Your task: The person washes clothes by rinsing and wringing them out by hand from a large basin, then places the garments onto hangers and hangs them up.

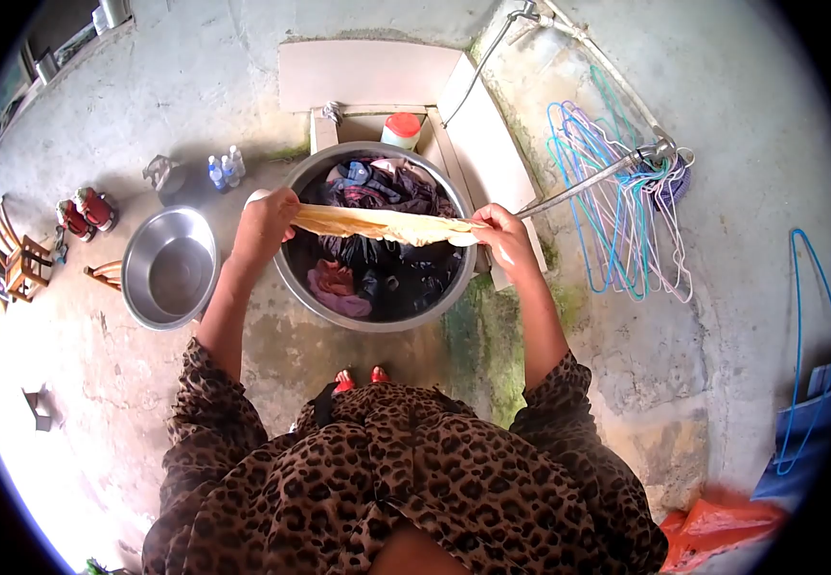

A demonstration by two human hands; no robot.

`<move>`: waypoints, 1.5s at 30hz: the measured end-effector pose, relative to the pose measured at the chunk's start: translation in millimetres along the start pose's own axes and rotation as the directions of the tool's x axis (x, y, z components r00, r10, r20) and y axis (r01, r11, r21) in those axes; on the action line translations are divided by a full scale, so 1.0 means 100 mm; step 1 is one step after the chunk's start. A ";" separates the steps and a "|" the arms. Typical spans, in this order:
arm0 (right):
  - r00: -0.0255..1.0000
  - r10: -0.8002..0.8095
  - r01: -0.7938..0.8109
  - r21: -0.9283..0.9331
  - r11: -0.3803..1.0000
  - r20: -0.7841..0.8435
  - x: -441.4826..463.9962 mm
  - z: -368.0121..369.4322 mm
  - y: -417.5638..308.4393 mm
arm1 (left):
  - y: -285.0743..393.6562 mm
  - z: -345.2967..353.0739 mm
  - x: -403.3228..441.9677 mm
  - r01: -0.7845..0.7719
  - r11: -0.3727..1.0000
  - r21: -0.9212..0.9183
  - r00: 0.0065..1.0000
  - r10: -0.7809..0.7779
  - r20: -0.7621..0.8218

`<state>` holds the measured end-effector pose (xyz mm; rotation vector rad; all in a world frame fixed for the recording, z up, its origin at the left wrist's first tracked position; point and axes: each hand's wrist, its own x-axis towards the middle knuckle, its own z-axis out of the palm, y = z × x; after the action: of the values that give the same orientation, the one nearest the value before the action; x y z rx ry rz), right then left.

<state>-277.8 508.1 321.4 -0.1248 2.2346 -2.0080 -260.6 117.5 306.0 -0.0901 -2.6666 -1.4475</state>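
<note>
A yellow cloth (382, 224) is stretched between my two hands, above a large metal basin (377, 324). My left hand (267, 225) is closed on its left end, and my right hand (509, 241) pinches the right end. Whether the cloth is a garment I cannot tell. Below it, dark wet clothes (401, 196) lie in the basin, with a pink cloth (337, 287) near the front left. The cloth hides part of the basin's contents.
An aluminium basin (174, 273) stands at left, near bottles (227, 171) and a wooden chair (24, 257). Behind the large basin is a tub with a red lid (403, 125). Several hangers (621, 206) hang by a tap (662, 147) at right. A red plastic bag (722, 527) lies lower right.
</note>
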 end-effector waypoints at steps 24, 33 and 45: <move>0.953 0.135 -0.162 0.079 0.984 0.271 -0.14 0.28 0.04 | -1.25 0.29 0.36 0.323 -0.007 -0.946 0.946 -0.018 0.324; 0.955 -0.229 -0.023 -0.821 0.571 -0.186 -0.02 0.19 0.43 | -0.42 0.17 -0.08 -0.095 0.995 -0.030 0.996 0.095 -0.006; 0.756 -0.650 0.494 -0.582 0.646 -0.080 -0.20 0.29 -1.14 | 0.55 -0.80 -0.20 -0.200 0.976 -0.090 0.936 0.162 -0.313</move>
<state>-256.2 470.0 433.0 -0.7557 3.2287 -1.6119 -230.5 80.5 392.2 -0.1097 -2.2617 -1.4317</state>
